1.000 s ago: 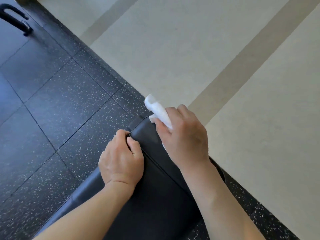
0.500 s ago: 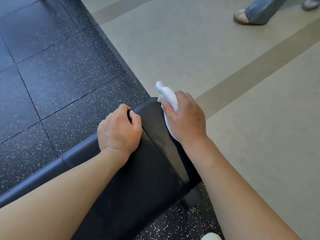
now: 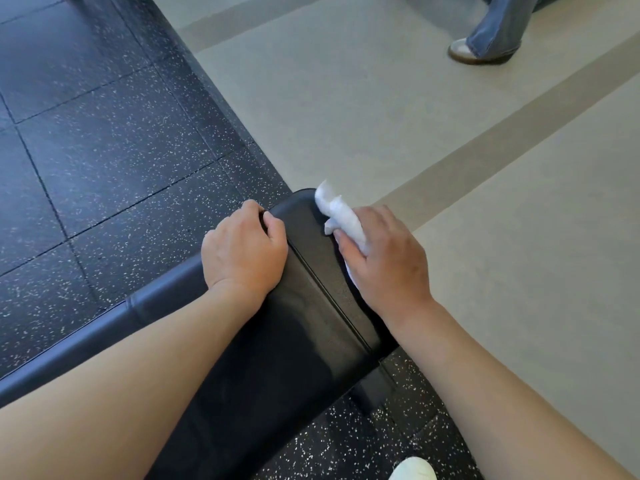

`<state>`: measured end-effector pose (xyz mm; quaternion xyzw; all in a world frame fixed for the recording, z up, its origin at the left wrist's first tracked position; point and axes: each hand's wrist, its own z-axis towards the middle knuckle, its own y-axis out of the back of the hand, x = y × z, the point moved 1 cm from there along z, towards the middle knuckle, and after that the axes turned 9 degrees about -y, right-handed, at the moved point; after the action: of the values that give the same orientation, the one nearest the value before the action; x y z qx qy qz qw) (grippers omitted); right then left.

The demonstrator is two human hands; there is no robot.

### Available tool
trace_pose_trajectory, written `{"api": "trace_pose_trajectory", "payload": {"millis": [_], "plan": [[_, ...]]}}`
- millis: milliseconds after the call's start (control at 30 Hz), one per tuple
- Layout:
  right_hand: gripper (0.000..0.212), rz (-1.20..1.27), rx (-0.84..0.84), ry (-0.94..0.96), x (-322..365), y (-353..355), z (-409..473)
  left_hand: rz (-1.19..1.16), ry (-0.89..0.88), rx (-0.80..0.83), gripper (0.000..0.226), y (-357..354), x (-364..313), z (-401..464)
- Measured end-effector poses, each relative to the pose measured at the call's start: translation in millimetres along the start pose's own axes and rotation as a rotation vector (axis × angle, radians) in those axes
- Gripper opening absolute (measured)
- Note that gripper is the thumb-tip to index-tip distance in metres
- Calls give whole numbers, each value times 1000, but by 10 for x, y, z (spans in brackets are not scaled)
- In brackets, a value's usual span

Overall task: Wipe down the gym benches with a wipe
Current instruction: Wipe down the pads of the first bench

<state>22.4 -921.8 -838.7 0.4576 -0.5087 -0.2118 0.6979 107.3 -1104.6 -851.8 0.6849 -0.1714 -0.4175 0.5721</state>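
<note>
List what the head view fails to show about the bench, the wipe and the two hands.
- Bench pad: its near end is hidden by both forearms and cut off by the lower edge.
- Bench frame: only a dark piece shows below the pad; the rest sits hidden under it.
- Wipe: mostly covered by the right hand gripping it.
- Left hand: fingertips curl over the pad's far edge, out of sight.

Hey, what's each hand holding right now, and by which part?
The right hand grips the crumpled white wipe around its middle, pressing it on the bench pad. The left hand curls over the pad's far edge near its end.
</note>
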Motion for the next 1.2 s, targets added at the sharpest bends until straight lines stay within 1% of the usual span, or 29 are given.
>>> {"api": "trace_pose_trajectory", "payload": {"millis": [100, 200, 267, 367, 433, 500, 600, 667, 733, 867, 967, 1033, 1100, 1200], "plan": [[30, -89, -81, -15, 119, -52, -94, -5, -6, 34, 26, 31, -25, 1], [28, -107, -91, -60, 201, -55, -166, -18, -27, 86, 28, 90, -24, -10], [30, -97, -93, -97, 257, -58, -188, -43, -33, 138, 29, 130, -28, -7], [37, 12, -34, -140, 377, -83, -165, -109, -109, 266, 31, 218, 51, 16], [33, 116, 14, -164, 513, -143, -115, -135, -204, 347, 40, 324, 264, -45], [29, 137, 13, -151, 712, -249, -103, -105, -240, 383, 47, 466, 608, -195], [32, -29, -48, -66, 1083, -457, -188, -11, -191, 384, 44, 709, 1187, -524], [30, -137, -90, -22, 1295, -594, -320, 34, -150, 373, 44, 842, 1487, -713], [31, -172, -72, 28, 1476, -727, -519, 48, -150, 367, 45, 915, 1681, -838], [31, -130, -6, 220, 1667, -869, -959, 50, -169, 361, 50, 948, 1773, -876], [35, -141, -5, 290, 1532, -784, -963, 47, -170, 344, 56, 945, 1748, -886], [37, -178, -19, 254, 1395, -694, -823, 55, -160, 322, 57, 947, 1720, -901], [35, -182, -47, 150, 1288, -619, -689, 80, -138, 283, 62, 950, 1695, -969], [31, -145, -116, -36, 1298, -601, -675, 121, -101, 213, 60, 958, 1716, -1206]]}}
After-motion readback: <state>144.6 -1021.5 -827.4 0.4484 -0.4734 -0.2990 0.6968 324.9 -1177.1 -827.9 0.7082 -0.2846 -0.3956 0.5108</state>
